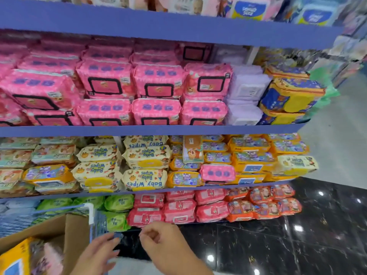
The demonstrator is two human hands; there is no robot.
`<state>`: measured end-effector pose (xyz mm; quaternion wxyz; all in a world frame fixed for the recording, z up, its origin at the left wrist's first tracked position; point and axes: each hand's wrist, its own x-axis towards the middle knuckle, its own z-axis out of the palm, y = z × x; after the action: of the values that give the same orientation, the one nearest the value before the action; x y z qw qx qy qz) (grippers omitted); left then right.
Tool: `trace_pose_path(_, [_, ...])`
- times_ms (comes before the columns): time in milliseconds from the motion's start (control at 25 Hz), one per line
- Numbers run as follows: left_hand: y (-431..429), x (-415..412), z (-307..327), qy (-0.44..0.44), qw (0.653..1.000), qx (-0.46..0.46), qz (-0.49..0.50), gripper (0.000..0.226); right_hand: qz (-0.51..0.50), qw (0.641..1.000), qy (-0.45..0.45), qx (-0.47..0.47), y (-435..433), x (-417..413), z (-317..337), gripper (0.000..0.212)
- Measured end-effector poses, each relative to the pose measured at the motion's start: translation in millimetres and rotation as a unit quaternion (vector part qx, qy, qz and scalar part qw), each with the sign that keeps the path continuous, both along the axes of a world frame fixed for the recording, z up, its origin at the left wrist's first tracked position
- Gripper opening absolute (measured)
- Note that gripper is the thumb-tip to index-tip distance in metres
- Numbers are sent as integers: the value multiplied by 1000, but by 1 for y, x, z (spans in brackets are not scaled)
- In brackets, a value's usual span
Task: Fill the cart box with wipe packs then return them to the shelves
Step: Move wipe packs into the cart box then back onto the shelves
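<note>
A brown cardboard box sits in the cart at the lower left, with a yellow wipe pack and a pink pack inside. My left hand hovers beside the box's right wall, fingers spread, holding nothing. My right hand is just to its right, fingers loosely curled with nothing in them. Blue shelves ahead hold rows of wipe packs: pink packs on the middle shelf, cream "Baby Wipes" packs below, and red packs on the bottom shelf.
The cart's blue wire frame rises beside the box. Green packs and orange packs flank the red ones. Yellow-blue packs end the middle shelf. Glossy black floor lies to the right.
</note>
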<state>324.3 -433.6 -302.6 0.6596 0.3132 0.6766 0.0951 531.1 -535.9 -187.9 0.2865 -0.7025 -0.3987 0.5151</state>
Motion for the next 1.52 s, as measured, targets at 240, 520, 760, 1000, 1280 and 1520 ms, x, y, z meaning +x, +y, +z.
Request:
trace_pose_path(240, [-4,207,86,-12,979,130,-158,29,-93,993,27,62,0,125,-8,17])
trace_pose_path(520, [80,374,37,103,929,177,-308,71,-142,988,14,65,8,218,-31,14])
trace_pose_path(760, [151,456,2,291,796,248,-469,79,-194,980,-39,16,17,258,-71,12])
trace_pose_path(1000, [154,467,-26,314,826,273,-380,80,-185,980,-58,-43,28,279,-108,11])
trace_pose_path(1280, [137,422,-2,137,924,255,-251,62,-117,981,-140,-73,47,312,-153,25])
trace_pose_path(1520, [94,365,38,40,970,132,-199,66,128,866,-460,-146,64,340,-189,96])
